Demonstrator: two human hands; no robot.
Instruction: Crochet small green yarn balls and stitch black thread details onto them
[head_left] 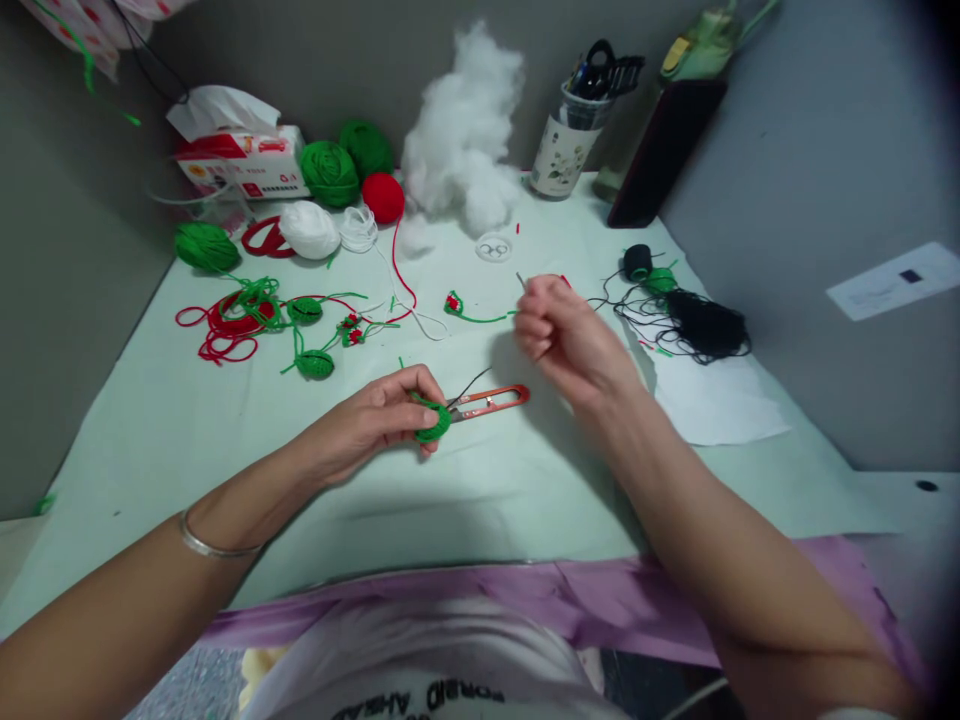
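Note:
My left hand point(390, 415) pinches a small green crochet piece point(433, 422) between thumb and fingers, low over the table. A short dark thread point(471, 384) sticks out from that piece toward the right. Just right of the fingers lie orange thread snips point(491, 400), their blades partly behind the crochet piece. My right hand point(559, 335) is raised to the right, slightly blurred, its fingers closed. From its top pokes the tip of a thin needle-like tool point(520, 281); the rest is hidden in the fingers. A small red and green crochet piece point(454, 303) with a green tail lies beyond.
Green crochet pieces point(314, 363) and tangled red yarn point(225, 325) lie at left. Behind are green yarn balls point(330, 174), a red ball point(383, 198), a tissue pack point(274, 160), white stuffing point(465, 130) and a pen cup point(562, 155). Black yarn point(709, 325) and white paper point(712, 405) lie right.

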